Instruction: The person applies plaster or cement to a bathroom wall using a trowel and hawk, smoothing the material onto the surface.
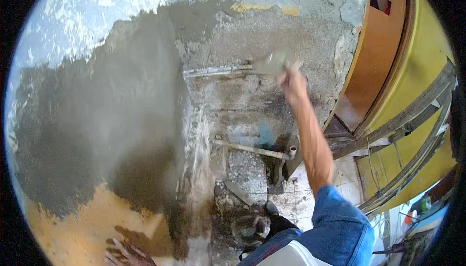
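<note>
My right arm reaches up to the rough bare wall [272,33]. My right hand [293,85] is closed on the handle of a trowel [273,64], whose blade is smeared by motion. The blade is at the wall, beside a pale pipe [218,71] running level across it; whether it touches the surface I cannot tell. At the lower left, my left hand [127,255] has its fingers spread against the yellow part of the side wall. Above that hand, smooth grey plaster [111,96] covers most of this wall.
Low on the bare wall a pale pipe [252,148] juts out. Beside my foot stands a bucket [246,229], with rubble [242,166] beyond it on the floor. To the right are an orange door [374,48] and a wooden ladder [412,106].
</note>
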Motion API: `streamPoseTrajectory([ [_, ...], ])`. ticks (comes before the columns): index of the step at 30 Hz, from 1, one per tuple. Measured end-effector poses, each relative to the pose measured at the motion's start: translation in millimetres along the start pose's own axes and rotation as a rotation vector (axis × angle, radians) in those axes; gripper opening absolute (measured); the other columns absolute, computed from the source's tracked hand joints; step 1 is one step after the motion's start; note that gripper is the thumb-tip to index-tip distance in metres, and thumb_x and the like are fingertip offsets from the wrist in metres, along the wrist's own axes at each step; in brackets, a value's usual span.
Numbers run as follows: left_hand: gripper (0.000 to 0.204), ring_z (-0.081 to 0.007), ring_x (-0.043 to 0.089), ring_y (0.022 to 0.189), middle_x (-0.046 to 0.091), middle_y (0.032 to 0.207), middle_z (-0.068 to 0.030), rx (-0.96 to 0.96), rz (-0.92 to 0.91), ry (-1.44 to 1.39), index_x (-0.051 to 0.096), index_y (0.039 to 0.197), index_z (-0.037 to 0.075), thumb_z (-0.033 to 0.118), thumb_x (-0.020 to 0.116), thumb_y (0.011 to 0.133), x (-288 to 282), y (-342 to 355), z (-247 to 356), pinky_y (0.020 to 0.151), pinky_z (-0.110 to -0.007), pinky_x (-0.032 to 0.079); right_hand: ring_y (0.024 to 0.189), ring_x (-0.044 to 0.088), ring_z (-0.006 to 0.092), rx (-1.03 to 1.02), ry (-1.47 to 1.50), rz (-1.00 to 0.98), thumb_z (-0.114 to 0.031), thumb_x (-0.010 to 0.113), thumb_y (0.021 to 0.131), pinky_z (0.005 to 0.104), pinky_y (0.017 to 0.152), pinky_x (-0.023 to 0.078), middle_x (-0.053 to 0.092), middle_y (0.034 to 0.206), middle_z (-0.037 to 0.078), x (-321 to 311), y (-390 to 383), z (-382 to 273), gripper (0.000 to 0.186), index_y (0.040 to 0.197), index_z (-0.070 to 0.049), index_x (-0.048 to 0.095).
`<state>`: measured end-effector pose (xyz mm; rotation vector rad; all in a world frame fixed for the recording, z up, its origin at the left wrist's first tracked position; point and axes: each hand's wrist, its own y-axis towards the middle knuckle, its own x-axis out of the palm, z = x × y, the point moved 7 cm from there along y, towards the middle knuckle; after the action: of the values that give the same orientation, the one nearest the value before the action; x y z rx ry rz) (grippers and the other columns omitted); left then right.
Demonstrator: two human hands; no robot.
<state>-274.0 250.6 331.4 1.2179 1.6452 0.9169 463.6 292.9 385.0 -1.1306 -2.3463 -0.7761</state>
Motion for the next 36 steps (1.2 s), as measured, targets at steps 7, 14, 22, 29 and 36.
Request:
streamPoseTrajectory([
  [7,0.062,-0.0466,0.059,0.104,0.060,0.122,-0.0281,-0.029,-0.133,0.408,0.041,0.154,0.017,0.052,0.043,0.104,32,13,-2,0.087,-0.062,0.044,0.078,0.069,0.0254,-0.279,0.027,0.156,-0.010,0.059,0.096,0.0470,0.065,0.061,0.067,0.085,0.018,93,247,-150,0.017,0.097,0.007,0.059],
  [14,0.062,-0.0608,0.030,0.140,0.022,0.163,-0.0278,-0.177,-0.227,0.327,0.037,0.156,0.024,0.055,0.039,0.103,85,-66,-21,0.109,-0.076,0.024,0.091,0.072,0.0314,-0.358,0.025,0.311,-0.014,0.065,0.096,0.0459,0.080,0.064,0.072,0.102,0.018,46,392,-203,0.020,0.103,0.005,0.066],
  [22,0.071,-0.0602,0.025,0.143,0.016,0.163,-0.0315,-0.184,-0.198,0.438,0.026,0.160,0.022,0.060,0.035,0.102,61,-50,-31,0.111,-0.077,0.020,0.100,0.073,0.0237,-0.384,-2.276,0.402,-0.043,0.074,0.087,0.0374,0.075,0.058,0.076,0.111,0.002,173,368,-166,0.034,0.110,-0.019,0.077],
  [29,0.071,-0.0606,0.027,0.141,0.018,0.161,-0.0331,-0.225,-0.250,0.463,0.025,0.161,0.021,0.060,0.035,0.102,72,-51,-16,0.110,-0.077,0.021,0.119,0.064,0.0317,-0.370,-0.603,0.509,-0.031,0.067,0.088,0.0435,0.099,0.057,0.057,0.133,0.021,204,404,-175,0.068,0.148,-0.013,0.042],
  [36,0.072,-0.0610,0.028,0.140,0.019,0.160,-0.0347,-0.218,-0.282,0.496,0.024,0.161,0.020,0.060,0.035,0.102,74,-35,-2,0.109,-0.078,0.022,0.120,0.063,0.0281,-0.535,-1.014,0.852,-0.031,0.077,0.079,0.0376,0.092,0.056,0.064,0.130,0.015,233,465,-170,0.064,0.131,0.001,0.057],
])
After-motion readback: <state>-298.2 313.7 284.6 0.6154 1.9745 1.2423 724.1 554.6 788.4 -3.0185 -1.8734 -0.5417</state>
